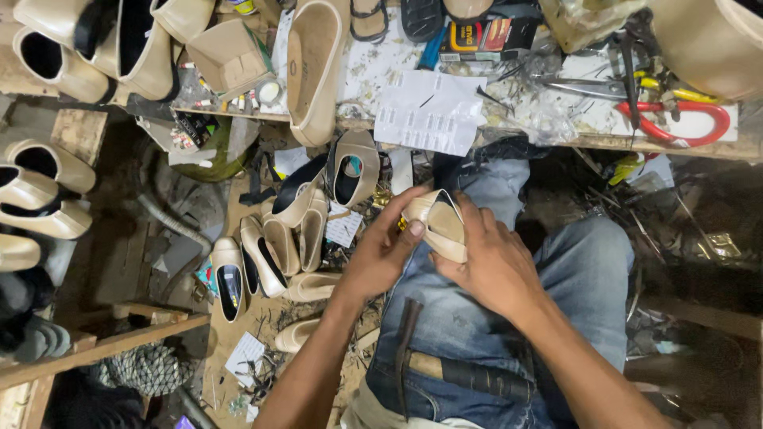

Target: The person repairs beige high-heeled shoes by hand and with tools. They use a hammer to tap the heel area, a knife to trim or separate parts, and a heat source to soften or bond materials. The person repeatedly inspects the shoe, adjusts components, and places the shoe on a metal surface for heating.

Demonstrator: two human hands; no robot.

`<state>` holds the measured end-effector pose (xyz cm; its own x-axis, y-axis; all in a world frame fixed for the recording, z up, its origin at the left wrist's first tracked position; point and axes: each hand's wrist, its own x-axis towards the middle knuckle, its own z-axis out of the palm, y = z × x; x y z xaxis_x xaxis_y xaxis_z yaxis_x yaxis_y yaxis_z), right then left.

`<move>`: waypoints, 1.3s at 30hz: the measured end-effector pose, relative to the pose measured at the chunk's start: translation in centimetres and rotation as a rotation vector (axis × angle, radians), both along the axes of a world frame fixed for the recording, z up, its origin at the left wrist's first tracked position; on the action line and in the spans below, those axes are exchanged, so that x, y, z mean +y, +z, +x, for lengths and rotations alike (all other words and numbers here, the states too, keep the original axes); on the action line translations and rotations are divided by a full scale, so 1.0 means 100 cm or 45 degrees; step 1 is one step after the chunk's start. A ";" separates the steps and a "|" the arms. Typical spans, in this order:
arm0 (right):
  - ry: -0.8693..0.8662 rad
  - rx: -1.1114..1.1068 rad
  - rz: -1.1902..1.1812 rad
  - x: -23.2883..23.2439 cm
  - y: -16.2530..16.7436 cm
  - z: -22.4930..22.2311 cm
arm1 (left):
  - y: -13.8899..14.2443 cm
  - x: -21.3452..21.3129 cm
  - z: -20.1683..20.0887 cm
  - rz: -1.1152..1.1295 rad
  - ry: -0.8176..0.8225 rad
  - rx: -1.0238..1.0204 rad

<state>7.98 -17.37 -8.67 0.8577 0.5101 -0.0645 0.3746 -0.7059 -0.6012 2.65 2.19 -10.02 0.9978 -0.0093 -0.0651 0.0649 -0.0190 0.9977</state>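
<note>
Both my hands hold one beige flat shoe [439, 224] over my lap in blue jeans [477, 318]. My left hand [383, 250] grips its toe end from the left, thumb near a small gold piece on the toe. My right hand [493, 266] wraps the shoe's heel side from the right, fingers over the upper. The shoe's dark lining shows at its opening. A dark-handled tool [469, 375] lies across my thighs.
A pile of beige flat shoes [278, 246] lies on the floor at left. More beige shoes [48, 199] fill shelves at far left. The workbench edge [556, 141] ahead carries a beige shoe [314, 71], a paper sheet [429, 111], red-handled pliers [675, 123] and scissors [580, 86].
</note>
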 end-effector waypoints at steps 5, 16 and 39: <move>-0.007 -0.015 -0.019 0.000 -0.001 -0.002 | -0.003 -0.026 0.006 0.240 0.148 0.209; 0.020 -0.037 0.108 -0.005 0.003 -0.002 | 0.015 -0.018 -0.006 0.284 0.026 -0.124; -0.058 0.447 0.790 -0.045 -0.014 0.005 | 0.037 -0.056 0.018 0.167 0.249 -0.193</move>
<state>8.52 -21.84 -10.05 0.8609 0.5062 -0.0508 0.0630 -0.2052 -0.9767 4.45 -3.44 -6.31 0.9783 0.1827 0.0974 -0.0702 -0.1502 0.9862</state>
